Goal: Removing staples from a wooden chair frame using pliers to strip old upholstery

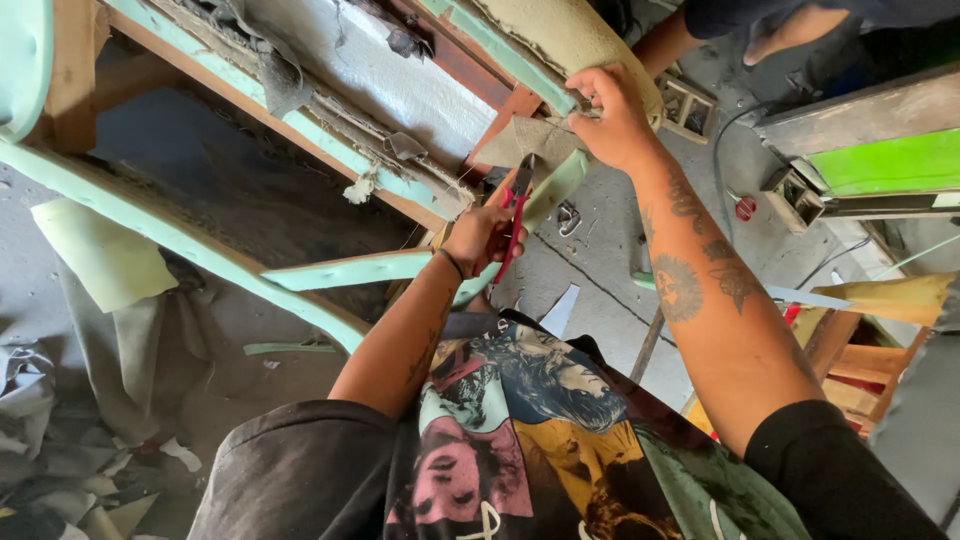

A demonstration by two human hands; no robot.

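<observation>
Red-handled pliers gripped in left hand — right hand pinching tan fabric

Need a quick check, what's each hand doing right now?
Left hand: closed on red-handled pliers.
Right hand: closed, pinching the tan fabric flap.

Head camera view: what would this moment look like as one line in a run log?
left hand: grips red-handled pliers | right hand: pinches tan fabric flap | site: wooden furniture frame with green foam
</observation>
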